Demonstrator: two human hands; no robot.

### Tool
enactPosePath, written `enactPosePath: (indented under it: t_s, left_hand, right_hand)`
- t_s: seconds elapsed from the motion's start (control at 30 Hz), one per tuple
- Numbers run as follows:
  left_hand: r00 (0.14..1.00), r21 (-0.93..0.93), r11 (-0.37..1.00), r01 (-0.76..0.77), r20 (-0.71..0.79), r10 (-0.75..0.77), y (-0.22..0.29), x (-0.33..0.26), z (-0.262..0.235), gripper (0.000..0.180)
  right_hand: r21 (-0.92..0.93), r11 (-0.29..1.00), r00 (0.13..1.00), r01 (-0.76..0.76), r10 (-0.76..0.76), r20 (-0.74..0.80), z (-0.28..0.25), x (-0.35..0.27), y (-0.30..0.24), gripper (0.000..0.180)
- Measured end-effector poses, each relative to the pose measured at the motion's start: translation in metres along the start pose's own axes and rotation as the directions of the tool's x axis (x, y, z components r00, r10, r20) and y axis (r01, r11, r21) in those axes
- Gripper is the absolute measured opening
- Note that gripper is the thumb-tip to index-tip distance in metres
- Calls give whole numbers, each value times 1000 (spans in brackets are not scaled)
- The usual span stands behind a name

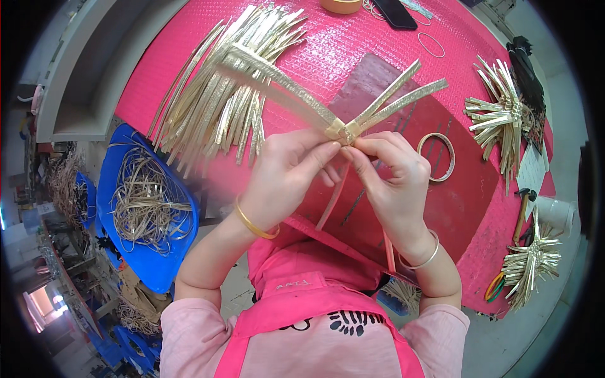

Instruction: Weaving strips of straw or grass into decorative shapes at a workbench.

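Person seen from above, lower centre of frame: pale pink short sleeves under a bright pink apron; gold bangle (255,223) on left wrist, silver bangle (427,257) on right wrist.

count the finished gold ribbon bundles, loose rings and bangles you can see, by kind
Tied gold ribbon bundles: 3, one pinched between the left hand and right hand at its knot, one spiky gold bundle at the table's right edge, one gold star bundle lower right
Loose rings on the pink table: 2, metal ring, thin ring
Wrist bangles: 2, gold, silver
Total: 7
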State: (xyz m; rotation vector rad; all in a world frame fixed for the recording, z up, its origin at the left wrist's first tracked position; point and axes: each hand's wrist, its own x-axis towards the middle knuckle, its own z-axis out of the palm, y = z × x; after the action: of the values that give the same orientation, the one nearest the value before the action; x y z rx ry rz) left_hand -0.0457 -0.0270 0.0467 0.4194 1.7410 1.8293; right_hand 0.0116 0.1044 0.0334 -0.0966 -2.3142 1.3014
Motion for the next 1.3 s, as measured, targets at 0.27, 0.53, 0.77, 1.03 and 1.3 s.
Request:
enactPosePath:
  t_s: [0.27,0.53,0.77,1.03,1.3]
  left_hand:
    - [998,-48,997,57,37,-56,1,1,-8,20]
    - [995,-54,994,97,32,-95,1,-2,-8,19]
    - [977,351,914,-203,13,212,-8,4,-11,17]
    - [959,-256,926,277,139,-249,1,6,-15,27]
    - [995,94,992,81,53,-87,-15,14,-15,24]
  right_hand:
    - [101,992,995,-75,68,72,-2,-2,4,11]
    - [233,955,980,-184,162,113,-1,-3,9,12]
    - [-252,958,990,139,-139,16,1,-2,10,10]
    - [-302,940,984,157,-174,-30,5,-3,11,12]
    - [218,909,925,-355,307,223,0,-4,16,14]
